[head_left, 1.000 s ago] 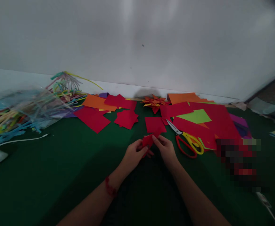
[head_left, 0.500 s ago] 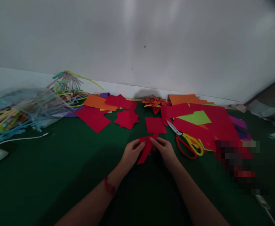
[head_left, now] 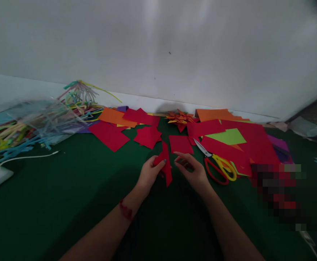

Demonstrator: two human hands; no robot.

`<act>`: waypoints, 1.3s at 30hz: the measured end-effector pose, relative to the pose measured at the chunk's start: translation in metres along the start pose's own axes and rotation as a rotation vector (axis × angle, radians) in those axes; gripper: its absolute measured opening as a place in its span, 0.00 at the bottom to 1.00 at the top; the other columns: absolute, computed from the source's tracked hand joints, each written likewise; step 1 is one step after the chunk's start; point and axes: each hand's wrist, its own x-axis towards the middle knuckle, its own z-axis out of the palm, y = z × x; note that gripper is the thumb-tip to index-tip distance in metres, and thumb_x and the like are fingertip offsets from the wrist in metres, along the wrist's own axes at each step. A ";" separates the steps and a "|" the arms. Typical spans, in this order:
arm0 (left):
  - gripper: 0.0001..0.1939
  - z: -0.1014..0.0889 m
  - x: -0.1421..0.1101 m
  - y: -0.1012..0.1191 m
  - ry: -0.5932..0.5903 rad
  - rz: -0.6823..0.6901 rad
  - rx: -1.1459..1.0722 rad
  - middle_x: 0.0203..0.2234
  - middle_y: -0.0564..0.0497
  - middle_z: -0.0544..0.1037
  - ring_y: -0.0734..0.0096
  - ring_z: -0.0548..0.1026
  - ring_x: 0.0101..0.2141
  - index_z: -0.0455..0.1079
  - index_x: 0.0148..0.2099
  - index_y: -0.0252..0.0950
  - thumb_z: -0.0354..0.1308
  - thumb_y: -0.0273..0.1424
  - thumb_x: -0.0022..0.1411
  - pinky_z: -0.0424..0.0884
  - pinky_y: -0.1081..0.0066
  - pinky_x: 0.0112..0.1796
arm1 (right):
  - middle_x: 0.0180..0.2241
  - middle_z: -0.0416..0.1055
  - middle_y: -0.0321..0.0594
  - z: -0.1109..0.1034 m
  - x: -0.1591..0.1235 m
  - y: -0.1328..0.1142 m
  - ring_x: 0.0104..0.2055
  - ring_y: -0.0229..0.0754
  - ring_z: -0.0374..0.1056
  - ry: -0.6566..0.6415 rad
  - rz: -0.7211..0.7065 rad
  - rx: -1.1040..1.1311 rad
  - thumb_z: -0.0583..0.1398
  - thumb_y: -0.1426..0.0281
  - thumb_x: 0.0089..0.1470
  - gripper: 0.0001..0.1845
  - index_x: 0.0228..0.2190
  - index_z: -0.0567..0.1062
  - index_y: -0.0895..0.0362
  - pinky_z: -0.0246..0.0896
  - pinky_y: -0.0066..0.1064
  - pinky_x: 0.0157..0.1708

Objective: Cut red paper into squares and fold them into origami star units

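A folded piece of red paper (head_left: 167, 168) is pinched in my left hand (head_left: 148, 174), with the thumb on top and its long strip-like part pointing towards me. My right hand (head_left: 192, 169) is apart from it, just to the right, fingers loosely bent and spread with nothing in them. Just beyond the hands lies a red paper square (head_left: 181, 144). Scissors (head_left: 217, 165) with one red and one yellow handle rest to the right of my right hand, blades pointing away to the left. A pointed orange and red paper flower (head_left: 180, 119) sits near the wall.
Red sheets (head_left: 256, 141), a lime green piece (head_left: 233, 136) and orange paper (head_left: 214, 114) overlap at the right. More red squares (head_left: 147, 136) and an orange sheet (head_left: 117, 117) lie left of centre. Pipe cleaners (head_left: 22, 132), a clear plastic bag (head_left: 55, 117) and a white cable (head_left: 30, 159) are farther left.
My right hand has let go of the folded red paper and moved slightly right. The paper has turned in my left hand, so its strip now slants the other way.
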 end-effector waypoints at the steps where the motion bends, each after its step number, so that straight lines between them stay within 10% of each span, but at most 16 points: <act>1: 0.12 -0.001 0.001 -0.001 0.018 0.013 -0.031 0.23 0.53 0.73 0.74 0.71 0.22 0.65 0.36 0.33 0.59 0.36 0.53 0.65 0.76 0.22 | 0.36 0.68 0.39 -0.001 -0.001 0.000 0.35 0.39 0.66 -0.036 -0.066 -0.052 0.57 0.68 0.53 0.15 0.44 0.72 0.48 0.63 0.30 0.32; 21: 0.13 -0.001 0.002 -0.005 -0.049 0.024 -0.149 0.32 0.46 0.78 0.64 0.76 0.35 0.69 0.39 0.32 0.60 0.34 0.52 0.69 0.65 0.40 | 0.45 0.64 0.39 -0.005 -0.003 0.004 0.47 0.43 0.63 -0.231 -0.244 -0.270 0.58 0.75 0.52 0.18 0.42 0.74 0.43 0.63 0.35 0.43; 39: 0.13 -0.001 0.002 -0.003 -0.106 -0.022 -0.138 0.32 0.46 0.77 0.63 0.76 0.34 0.69 0.37 0.32 0.61 0.35 0.51 0.73 0.67 0.33 | 0.31 0.69 0.38 0.017 0.001 0.007 0.34 0.40 0.68 0.137 0.066 0.056 0.63 0.66 0.45 0.06 0.22 0.76 0.55 0.63 0.31 0.33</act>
